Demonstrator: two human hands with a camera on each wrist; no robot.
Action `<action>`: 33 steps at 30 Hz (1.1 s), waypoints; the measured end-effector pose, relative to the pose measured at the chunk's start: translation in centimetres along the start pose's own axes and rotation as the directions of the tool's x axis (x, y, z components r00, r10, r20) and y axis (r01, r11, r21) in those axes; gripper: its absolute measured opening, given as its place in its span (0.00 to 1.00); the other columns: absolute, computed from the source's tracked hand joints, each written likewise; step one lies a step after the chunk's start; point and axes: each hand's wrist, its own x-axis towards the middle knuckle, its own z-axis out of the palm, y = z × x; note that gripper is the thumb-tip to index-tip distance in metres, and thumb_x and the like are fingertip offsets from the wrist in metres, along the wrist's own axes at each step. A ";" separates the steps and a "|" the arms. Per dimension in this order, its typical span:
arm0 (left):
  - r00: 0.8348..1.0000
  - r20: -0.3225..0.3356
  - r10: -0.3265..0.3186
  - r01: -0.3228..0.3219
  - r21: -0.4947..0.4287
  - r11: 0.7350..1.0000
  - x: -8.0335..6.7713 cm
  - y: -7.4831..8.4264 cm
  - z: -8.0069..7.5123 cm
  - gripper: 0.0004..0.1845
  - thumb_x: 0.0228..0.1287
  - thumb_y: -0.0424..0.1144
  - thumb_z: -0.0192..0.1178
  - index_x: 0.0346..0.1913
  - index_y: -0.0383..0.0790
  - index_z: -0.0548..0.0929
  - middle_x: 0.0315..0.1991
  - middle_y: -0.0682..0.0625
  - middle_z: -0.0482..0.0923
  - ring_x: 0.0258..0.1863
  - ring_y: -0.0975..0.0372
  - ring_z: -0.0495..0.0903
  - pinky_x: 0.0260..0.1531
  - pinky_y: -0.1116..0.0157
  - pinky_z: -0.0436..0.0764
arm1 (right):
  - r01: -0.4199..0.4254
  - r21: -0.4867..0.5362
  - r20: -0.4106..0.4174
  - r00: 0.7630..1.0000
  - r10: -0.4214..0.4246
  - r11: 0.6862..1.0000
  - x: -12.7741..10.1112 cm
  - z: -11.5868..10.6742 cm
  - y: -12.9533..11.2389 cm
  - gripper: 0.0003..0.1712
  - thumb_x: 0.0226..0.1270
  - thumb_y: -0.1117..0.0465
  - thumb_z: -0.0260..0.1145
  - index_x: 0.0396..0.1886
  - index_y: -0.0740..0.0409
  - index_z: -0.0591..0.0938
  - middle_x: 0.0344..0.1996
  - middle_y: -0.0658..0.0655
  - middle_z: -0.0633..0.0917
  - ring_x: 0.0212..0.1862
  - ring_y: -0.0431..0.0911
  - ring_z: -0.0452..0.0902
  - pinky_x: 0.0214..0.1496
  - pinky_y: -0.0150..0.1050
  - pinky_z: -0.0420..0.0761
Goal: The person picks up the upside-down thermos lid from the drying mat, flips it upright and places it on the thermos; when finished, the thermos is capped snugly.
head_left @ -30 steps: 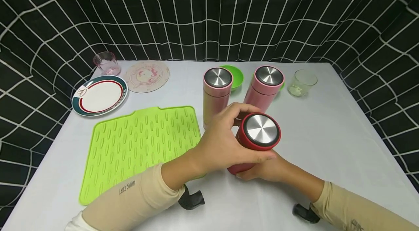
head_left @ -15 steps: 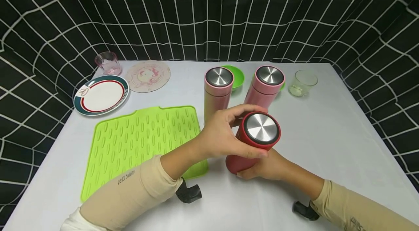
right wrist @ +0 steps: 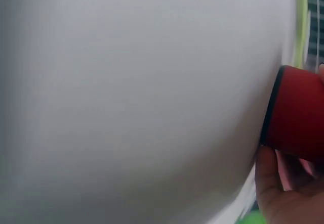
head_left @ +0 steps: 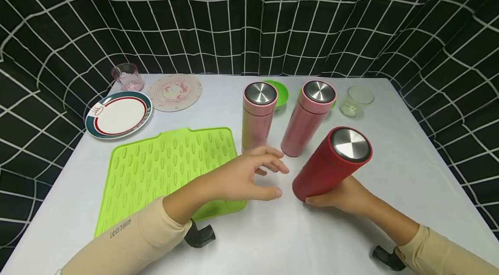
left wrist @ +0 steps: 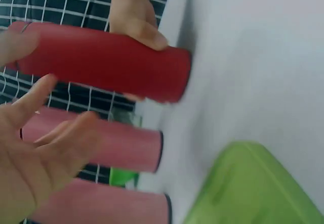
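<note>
Right hand (head_left: 343, 197) has its grip wrapped round the lower end of the red flask (head_left: 331, 164), fingers curled under the base, and the flask is tipped over toward the right of the frame with its steel cap (head_left: 350, 143) pointing up and right. Holding it low like that looks like the easy way to swing the top around, since the base stays close to the white bench (head_left: 390, 179). Can't tell if the base is actually touching the bench or just above it; the right wrist view only shows the dark bottom rim close to the surface.

Left hand (head_left: 249, 177) is off the flask, fingers spread and relaxed, grip wide and holding nothing, hovering low just left of the flask base. In the left wrist view the palm faces the flask with a clear gap between them.

Right behind, centre of the frame, two pink flasks (head_left: 259, 117) (head_left: 308, 117) stand upright side by side with steel caps, near each other but apart. Behind them a green dish (head_left: 282, 92) pokes out, and a clear glass (head_left: 356, 101) sits to the right. Left half has a ribbed lime-green mat (head_left: 167, 171), the left forearm lying over its near corner. Upper left: a rimmed plate (head_left: 118, 114), a round pink coaster (head_left: 175, 92) and a pinkish glass (head_left: 126, 76).
</note>
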 end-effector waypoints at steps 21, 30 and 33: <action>0.924 0.315 -0.216 0.091 0.369 0.925 -2.1 -1.9 0.2 0.30 0.65 0.69 0.52 0.56 0.50 0.80 0.52 0.64 0.72 0.50 0.67 0.74 0.54 0.67 0.72 | -0.256 -0.193 -0.126 0.964 0.235 0.947 2.5 -10.7 4.3 0.37 0.56 0.57 0.77 0.61 0.61 0.68 0.51 0.59 0.76 0.49 0.51 0.72 0.42 0.38 0.80; 0.978 0.154 -0.143 0.097 0.273 0.957 -2.4 -1.4 -0.1 0.32 0.66 0.67 0.52 0.65 0.52 0.73 0.59 0.62 0.72 0.58 0.66 0.72 0.55 0.63 0.74 | -0.313 -0.260 -0.108 0.950 0.294 0.914 1.1 -11.0 2.8 0.46 0.60 0.48 0.73 0.69 0.64 0.61 0.57 0.66 0.73 0.56 0.60 0.69 0.44 0.46 0.79; 0.993 0.064 -0.104 0.087 0.226 0.970 -3.0 -1.0 -0.9 0.30 0.67 0.63 0.55 0.66 0.54 0.70 0.57 0.65 0.73 0.57 0.68 0.73 0.54 0.59 0.76 | -0.402 -0.299 -0.045 0.912 0.408 0.866 -0.5 -11.5 0.8 0.54 0.68 0.42 0.62 0.70 0.75 0.45 0.62 0.77 0.60 0.58 0.72 0.62 0.44 0.57 0.78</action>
